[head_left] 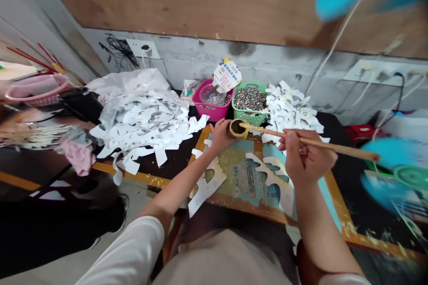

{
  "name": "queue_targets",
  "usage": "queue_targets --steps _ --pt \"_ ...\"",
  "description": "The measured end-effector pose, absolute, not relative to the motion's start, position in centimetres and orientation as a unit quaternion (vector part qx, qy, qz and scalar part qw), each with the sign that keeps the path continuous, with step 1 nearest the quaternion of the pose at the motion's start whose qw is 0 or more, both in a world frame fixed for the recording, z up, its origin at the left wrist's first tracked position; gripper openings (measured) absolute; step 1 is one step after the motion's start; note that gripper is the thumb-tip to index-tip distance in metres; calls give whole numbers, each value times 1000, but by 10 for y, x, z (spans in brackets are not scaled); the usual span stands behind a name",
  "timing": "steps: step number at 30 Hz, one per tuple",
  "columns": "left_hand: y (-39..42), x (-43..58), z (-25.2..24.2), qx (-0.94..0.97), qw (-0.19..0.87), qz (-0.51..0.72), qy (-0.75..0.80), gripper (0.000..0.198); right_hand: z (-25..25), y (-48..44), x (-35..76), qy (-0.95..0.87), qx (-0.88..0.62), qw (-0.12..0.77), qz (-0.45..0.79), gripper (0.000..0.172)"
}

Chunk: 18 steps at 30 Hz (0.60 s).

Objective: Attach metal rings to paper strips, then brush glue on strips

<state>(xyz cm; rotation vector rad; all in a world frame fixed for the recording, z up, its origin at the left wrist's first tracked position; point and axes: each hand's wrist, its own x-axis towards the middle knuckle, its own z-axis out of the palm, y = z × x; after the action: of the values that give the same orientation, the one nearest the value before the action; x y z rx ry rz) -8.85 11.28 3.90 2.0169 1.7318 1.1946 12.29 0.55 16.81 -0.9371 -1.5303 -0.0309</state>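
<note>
My left hand (220, 134) is closed around a small cup (236, 132) with a yellowish, crusted rim, tipped so its dark inside shows. In my right hand (306, 155) is a long wooden brush (344, 148); its yellowed tip meets the cup's rim. Below my hands lies a board (239, 173) with worn printed paper on it. A white cut-out piece (210, 185) rests on its left side, and another white cut-out (282, 187) with yellowish smears sits on the right.
Behind the cup stand a pink basket (212, 112) and a green basket (249, 118), both with shiny metal bits. Piles of white cut-outs (147, 120) flank them. At right is a blurred blue fan (384, 153); at left, a pink basket with sticks (43, 95).
</note>
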Motion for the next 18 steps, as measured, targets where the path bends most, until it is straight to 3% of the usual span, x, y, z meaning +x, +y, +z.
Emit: queue_targets --steps 9,15,18 --pt "76 -102 47 707 -5 443 552 55 145 35 80 -824 -345 448 -33 31" --pt "66 -108 54 688 -32 456 564 53 126 40 69 -773 -334 540 14 25" --pt "66 -113 52 679 -32 452 578 55 125 32 69 -780 -321 538 -17 20"
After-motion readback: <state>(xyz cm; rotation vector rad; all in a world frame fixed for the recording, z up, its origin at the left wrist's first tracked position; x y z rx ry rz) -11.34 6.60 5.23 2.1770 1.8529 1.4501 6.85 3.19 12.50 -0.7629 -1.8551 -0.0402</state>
